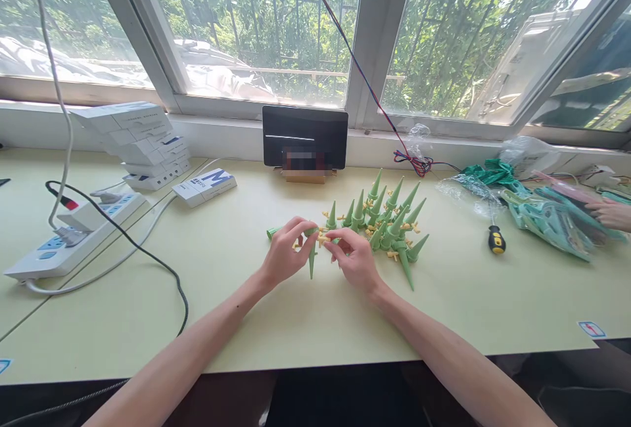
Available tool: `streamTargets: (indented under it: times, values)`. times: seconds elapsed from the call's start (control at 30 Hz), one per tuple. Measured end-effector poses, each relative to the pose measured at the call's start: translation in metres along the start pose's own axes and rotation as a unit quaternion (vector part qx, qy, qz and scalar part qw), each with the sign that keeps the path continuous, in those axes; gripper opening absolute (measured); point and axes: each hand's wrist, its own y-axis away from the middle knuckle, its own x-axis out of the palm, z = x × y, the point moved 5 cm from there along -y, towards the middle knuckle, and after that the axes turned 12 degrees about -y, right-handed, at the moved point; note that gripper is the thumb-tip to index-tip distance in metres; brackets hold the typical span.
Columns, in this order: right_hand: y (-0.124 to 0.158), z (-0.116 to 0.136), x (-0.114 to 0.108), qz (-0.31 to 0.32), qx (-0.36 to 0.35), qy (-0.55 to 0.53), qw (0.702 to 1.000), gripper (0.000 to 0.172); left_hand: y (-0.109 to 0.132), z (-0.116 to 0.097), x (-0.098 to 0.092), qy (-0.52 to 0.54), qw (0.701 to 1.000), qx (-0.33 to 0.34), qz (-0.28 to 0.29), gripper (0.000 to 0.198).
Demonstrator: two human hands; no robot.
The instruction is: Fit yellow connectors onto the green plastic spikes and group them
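Note:
My left hand [290, 251] pinches a green plastic cone [311, 265], its tip pointing down towards the table. Fingers closed, my right hand [355, 260] holds a small yellow plastic piece [323, 239] right beside the cone's wide end. Whether the two parts touch cannot be made out. Just left of my left hand lies another green part [272, 233], partly hidden by the hand. Beyond my right hand stands a cluster of green cones [393, 230], several upright and some tipped over, with small yellow pieces [413, 226] among them.
A dark tablet [305, 134] leans on a stand at the back. Left are stacked white boxes [148, 141], a single box [204, 187], and a power strip [73, 236] with cables. Right lie a screwdriver [496, 240] and bagged green parts [547, 217]; another person's hand [611, 213] touches them.

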Motion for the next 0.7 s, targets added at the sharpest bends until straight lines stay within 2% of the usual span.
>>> streamTargets:
  times: [0.7]
  values:
    - [0.0009, 0.0008, 0.0, 0.007, 0.018, 0.036, 0.999, 0.022, -0.0008, -0.0063, -0.0027, 0.004, 0.999, 0.031, -0.015, 0.007]
